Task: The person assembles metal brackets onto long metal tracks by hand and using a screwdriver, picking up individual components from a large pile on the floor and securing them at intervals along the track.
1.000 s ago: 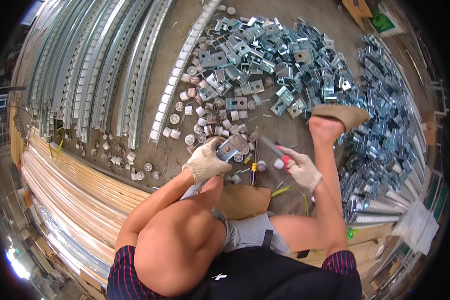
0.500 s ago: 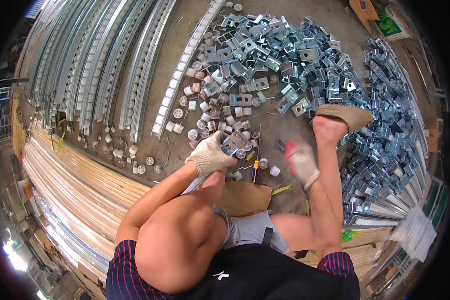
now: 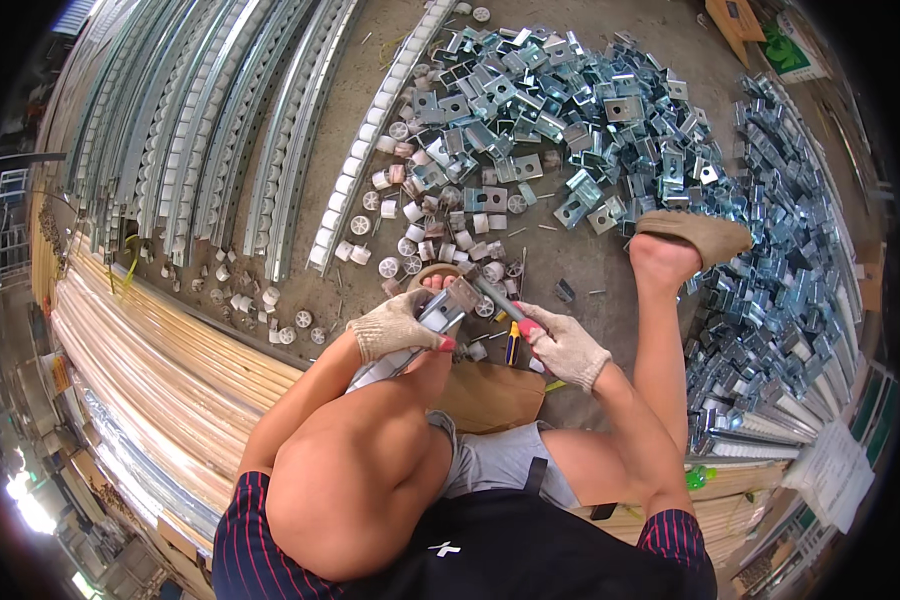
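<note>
My left hand (image 3: 395, 328), in a pale knit work glove, is closed around the end of a metal rail (image 3: 378, 371) beside my raised knee. A shiny metal bracket (image 3: 438, 316) sits at that end, under my fingers. My gloved right hand (image 3: 568, 347) grips a hammer (image 3: 498, 298) by its handle, red showing at the grip. The hammer's head is at the bracket's far end; whether they touch I cannot tell. Just below the hammer, a yellow-and-dark screwdriver (image 3: 513, 343) lies on the floor. My sandaled left foot is partly hidden behind the bracket and hammer.
Loose white rollers (image 3: 410, 246) lie ahead, beside a large heap of metal brackets (image 3: 570, 110). More brackets (image 3: 770, 300) pile up at the right, past my right foot. Long roller rails (image 3: 200, 130) lie at the far left, with wrapped tubes (image 3: 160, 350) nearer. Cardboard (image 3: 485, 395) lies between my legs.
My right hand, blurred farther right before, has come left and the hammer's head is now at the bracket. My left hand has shifted slightly left and down along the rail.
</note>
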The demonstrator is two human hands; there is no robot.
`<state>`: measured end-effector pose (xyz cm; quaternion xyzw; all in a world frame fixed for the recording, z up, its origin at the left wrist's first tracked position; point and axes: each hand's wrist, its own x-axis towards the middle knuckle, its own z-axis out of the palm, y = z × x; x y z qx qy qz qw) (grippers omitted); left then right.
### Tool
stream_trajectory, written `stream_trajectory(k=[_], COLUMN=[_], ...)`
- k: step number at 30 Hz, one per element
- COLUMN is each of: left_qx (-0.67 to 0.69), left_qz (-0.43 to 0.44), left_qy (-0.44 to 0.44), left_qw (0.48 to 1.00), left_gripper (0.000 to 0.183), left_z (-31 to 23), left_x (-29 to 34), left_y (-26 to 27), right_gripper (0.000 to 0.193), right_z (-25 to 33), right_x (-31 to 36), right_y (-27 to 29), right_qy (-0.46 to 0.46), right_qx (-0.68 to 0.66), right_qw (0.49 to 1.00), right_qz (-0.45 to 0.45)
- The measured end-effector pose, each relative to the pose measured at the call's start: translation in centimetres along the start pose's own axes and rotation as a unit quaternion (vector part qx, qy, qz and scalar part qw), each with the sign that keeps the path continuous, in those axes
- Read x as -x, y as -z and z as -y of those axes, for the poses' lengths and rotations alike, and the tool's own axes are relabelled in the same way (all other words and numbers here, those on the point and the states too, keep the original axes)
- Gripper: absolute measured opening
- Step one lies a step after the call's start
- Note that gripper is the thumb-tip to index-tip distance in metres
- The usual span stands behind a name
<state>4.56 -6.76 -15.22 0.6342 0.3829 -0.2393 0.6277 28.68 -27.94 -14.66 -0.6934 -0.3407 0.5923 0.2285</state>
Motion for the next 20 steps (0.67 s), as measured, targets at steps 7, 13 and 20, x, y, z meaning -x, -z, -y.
stream_trajectory(k=[7, 13, 20], left_qx=[0.094, 0.004, -0.081], left_qz=[0.044, -0.159, -0.452], left_qy=[0.016, -0.023, -0.058], left_qw=[0.994, 0.987, 0.886], left_gripper=[0.067, 0.046, 0.022], left_z=[-2.6, -0.7, 1.2], left_x=[7.1, 14.2, 15.6], left_y=[-0.5, -0.9, 8.6], right_gripper=[0.051, 0.055, 0.057], right_z=[-6.0, -9.8, -14.4], right_x=[1.2, 0.6, -0.3], right_y=[0.4, 0.4, -1.4], right_qy=[0.018, -0.045, -0.076], right_qx=[-0.2, 0.109, 0.229], right_qw=[0.955, 0.942, 0.915], right_qz=[-0.218, -0.315, -0.323])
